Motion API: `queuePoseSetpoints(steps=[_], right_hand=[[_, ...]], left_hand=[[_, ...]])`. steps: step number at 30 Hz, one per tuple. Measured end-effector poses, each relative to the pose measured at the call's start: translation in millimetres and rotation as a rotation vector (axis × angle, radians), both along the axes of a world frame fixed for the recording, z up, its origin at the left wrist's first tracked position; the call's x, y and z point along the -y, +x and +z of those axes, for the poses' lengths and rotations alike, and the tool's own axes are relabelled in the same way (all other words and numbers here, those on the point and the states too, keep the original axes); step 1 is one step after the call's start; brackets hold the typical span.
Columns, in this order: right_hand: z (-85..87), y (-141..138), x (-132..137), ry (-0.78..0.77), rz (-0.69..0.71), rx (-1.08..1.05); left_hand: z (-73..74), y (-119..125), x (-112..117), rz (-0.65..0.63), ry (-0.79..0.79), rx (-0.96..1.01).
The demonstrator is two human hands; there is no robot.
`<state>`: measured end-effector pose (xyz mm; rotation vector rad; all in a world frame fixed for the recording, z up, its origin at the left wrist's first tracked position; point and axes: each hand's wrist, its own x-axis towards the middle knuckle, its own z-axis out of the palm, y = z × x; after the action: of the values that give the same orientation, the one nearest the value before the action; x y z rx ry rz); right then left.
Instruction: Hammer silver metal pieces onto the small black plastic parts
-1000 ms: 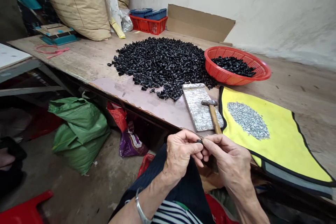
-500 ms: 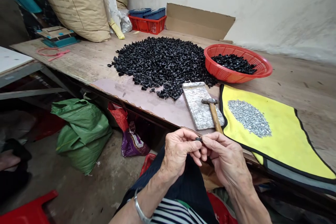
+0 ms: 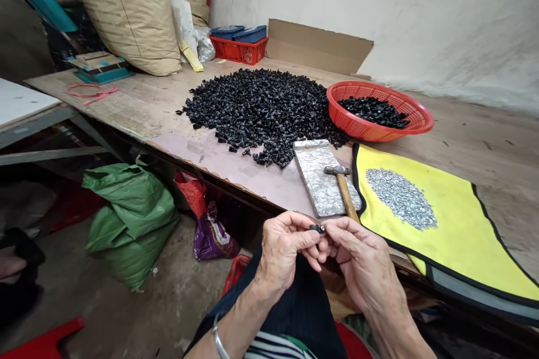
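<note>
My left hand and my right hand meet just below the table's front edge, fingers pinched together on a small black plastic piece. Just beyond the hands a hammer with a wooden handle lies with its head on a flat metal plate. A large heap of black plastic pieces covers the middle of the table. To the right, a small pile of silver nails lies on a yellow cloth.
A red basket holding more black pieces stands behind the cloth. Paper sacks, a red crate and cardboard line the back. Green bags and a red stool stand on the floor at left.
Both hands stay pinched on the small black piece with slight finger shifts. The view has tilted up a little.
</note>
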<state>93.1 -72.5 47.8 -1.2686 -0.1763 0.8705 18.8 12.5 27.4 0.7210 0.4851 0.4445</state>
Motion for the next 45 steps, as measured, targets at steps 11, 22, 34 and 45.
queuePoseSetpoints(steps=[11,22,34,45], right_hand=[[-0.2,-1,-3,-0.142,0.013,0.196],[-5.0,-7,-5,-0.110,-0.014,0.241],[0.3,6,0,-0.136,0.142,0.126],[1.1,1,0,-0.067,0.126,0.008]], left_hand=[[3.6,-5,-1,0.017,0.056,-0.063],[8.5,-6,2,0.061,0.133,-0.132],[1.0,-9,-6,-0.059,-0.040,0.003],[-0.2,-10,-10,-0.071,-0.043,0.027]])
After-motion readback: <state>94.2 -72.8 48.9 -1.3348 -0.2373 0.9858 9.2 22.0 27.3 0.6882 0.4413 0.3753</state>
